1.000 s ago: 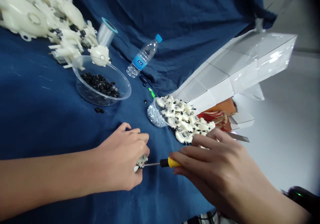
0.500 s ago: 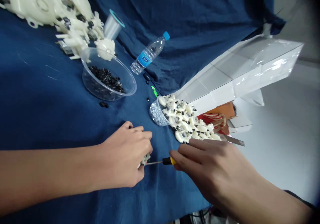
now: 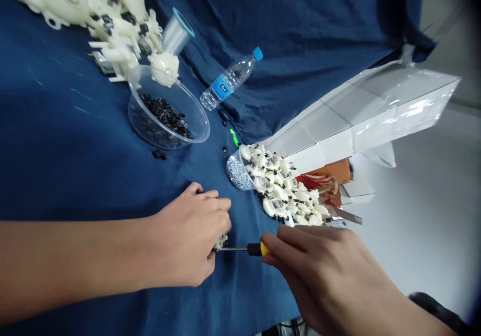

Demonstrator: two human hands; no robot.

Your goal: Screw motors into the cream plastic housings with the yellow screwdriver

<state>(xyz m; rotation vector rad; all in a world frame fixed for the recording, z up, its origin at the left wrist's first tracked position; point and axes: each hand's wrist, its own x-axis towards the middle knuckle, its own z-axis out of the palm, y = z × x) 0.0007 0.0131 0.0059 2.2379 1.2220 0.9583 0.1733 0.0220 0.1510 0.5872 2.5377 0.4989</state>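
Note:
My left hand (image 3: 199, 236) is closed around a small whitish plastic part (image 3: 221, 242), most of it hidden under my fingers. In my right hand (image 3: 319, 266) is a screwdriver (image 3: 254, 249) with a black and yellow handle. Its thin metal shaft points left, and the tip meets the part at my left fingers; the exact contact point is hidden. Beyond my hands, a small clear cup (image 3: 239, 171) of silvery screws or similar tiny metal pieces stands against a pile of cream plastic assemblies (image 3: 280, 186).
A clear bowl (image 3: 139, 120) holds small black pieces. A water bottle (image 3: 229, 81), a spool (image 3: 177, 33) and larger cream plastic parts (image 3: 63, 0) lie farther back on the blue cloth (image 3: 75, 176). White boxes (image 3: 326, 118) stand at the right.
My right hand has shifted slightly downward with the screwdriver, whose shaft now lies more level. The whole view has shifted a little. Both hands keep their hold.

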